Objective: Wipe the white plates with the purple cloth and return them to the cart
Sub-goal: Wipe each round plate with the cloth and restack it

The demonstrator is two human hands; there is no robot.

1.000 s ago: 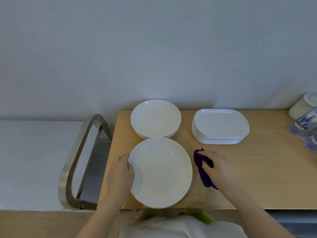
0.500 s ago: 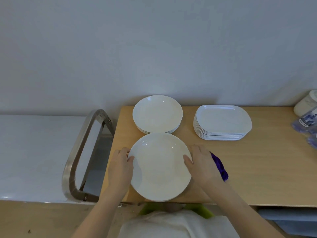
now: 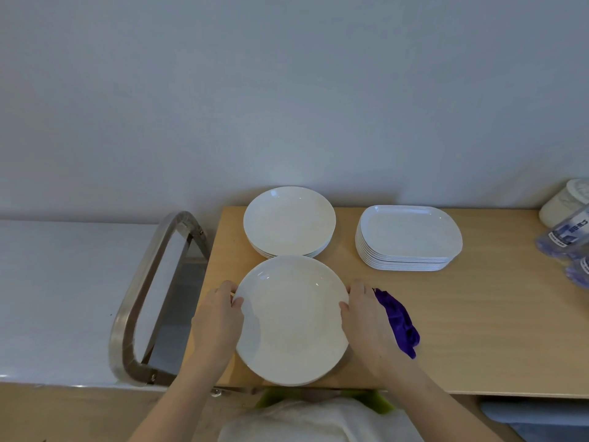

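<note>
While both hands clamp a round white plate (image 3: 291, 320) by its opposite rims, we see the left hand (image 3: 218, 320) curled on the left edge and the right hand (image 3: 366, 317) curled on the right edge, fingers (image 3: 345, 306) closed over the lip. The plate is bare inside, and sits at the near edge of the bench (image 3: 478, 330), its front rim just about at the lip. Just behind it, almost touching, we have a stack of round plates (image 3: 289, 221), top one bare too. To the right, apart from it, a stack of oblong plates (image 3: 409, 237). The purple cloth (image 3: 398, 320) lies loose on the bench, crumpled just beside the right hand. Off the bench's left end we see the cart handle (image 3: 149, 291), a metal loop close to the left hand. Open bench runs right of the cloth; wrapped bottles (image 3: 570, 240) and a white tub (image 3: 564, 202) crowd the far right edge.
</note>
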